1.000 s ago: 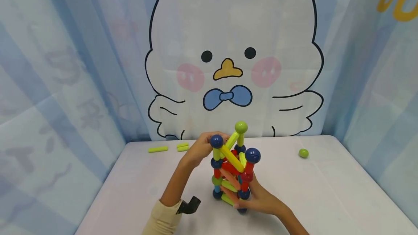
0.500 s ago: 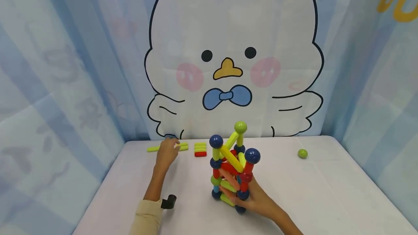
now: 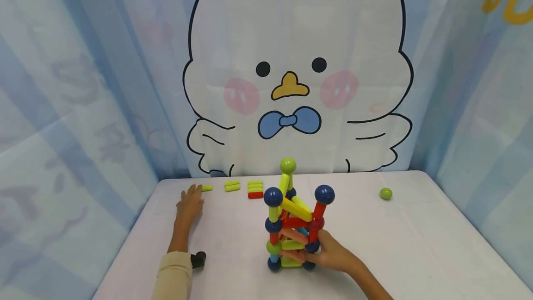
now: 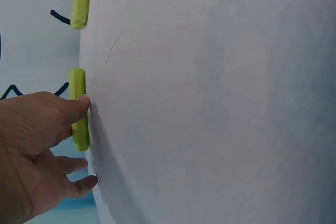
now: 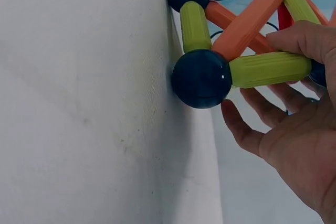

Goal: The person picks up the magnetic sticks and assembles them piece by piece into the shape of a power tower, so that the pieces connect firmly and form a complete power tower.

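A tower of magnetic rods and balls (image 3: 294, 222) stands at the middle of the table, in red, yellow, green, orange and blue. My right hand (image 3: 333, 251) grips its lower right side; in the right wrist view the thumb and fingers of that hand (image 5: 299, 129) lie around a green rod (image 5: 270, 70) near a dark blue ball (image 5: 201, 78). Far off at the table's back left, my left hand (image 3: 190, 205) pinches a yellow-green rod (image 3: 207, 188). The left wrist view has its thumb across this rod (image 4: 80, 135), which lies on the table.
Near the back edge lie a pair of yellow-green rods (image 3: 232, 186) and a small stack of green rods with a red rod (image 3: 255, 195). A green ball (image 3: 386, 193) sits at the back right of the white table (image 3: 233, 244). Behind hangs a curtain (image 3: 291, 36).
My left hand has left the tower and moved left to the single rod at the back. The tower has turned and tilted slightly under my right hand, which still holds it.
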`<state>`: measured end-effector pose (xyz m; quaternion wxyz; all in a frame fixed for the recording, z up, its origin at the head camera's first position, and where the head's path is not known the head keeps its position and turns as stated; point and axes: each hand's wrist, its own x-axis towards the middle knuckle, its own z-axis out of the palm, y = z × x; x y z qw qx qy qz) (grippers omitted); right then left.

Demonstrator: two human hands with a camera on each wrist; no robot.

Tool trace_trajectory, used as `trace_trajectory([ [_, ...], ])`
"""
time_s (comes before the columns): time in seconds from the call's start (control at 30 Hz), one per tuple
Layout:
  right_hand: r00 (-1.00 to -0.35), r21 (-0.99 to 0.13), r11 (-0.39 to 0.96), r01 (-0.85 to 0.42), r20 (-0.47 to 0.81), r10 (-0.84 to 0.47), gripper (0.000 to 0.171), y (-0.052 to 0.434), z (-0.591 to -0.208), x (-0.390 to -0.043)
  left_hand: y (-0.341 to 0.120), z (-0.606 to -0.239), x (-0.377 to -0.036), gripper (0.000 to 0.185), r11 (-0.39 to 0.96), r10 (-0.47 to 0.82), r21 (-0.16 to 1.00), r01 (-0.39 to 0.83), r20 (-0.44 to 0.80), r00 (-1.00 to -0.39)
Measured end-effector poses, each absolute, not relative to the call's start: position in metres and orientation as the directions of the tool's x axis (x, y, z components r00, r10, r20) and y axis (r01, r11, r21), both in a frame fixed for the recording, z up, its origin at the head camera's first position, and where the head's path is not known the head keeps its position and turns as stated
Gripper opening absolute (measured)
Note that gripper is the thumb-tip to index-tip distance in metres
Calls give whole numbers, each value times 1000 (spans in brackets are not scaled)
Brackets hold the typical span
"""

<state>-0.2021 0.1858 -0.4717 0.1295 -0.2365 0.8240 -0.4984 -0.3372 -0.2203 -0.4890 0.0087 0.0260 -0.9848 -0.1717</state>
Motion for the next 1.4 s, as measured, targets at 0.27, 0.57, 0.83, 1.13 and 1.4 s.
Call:
trace_trajectory([
  [0.27,-832,-899,329,-289,67,-551,55,190,-475,-208,-211,-488,-332,33,961,-134,259,-95,135,-982],
  [0.57,-875,-895,354,-272,77,-479,48,205,-477,-227,-191,-464,-331,29,782,-201,612,-119,67,-977],
  [0.83,-932,-864,430,-262,110,-346,38,212,-487,-238,-131,-407,-312,37,272,55,962,7,-8,-998],
  [1.13,-938,-834,469,-293,154,-312,35,211,-488,-237,-79,-374,-285,37,-13,387,992,128,123,-914],
  [1.4,-907,-804,480,-351,165,-387,36,217,-483,-230,-69,-373,-279,48,-44,481,990,135,139,-866],
])
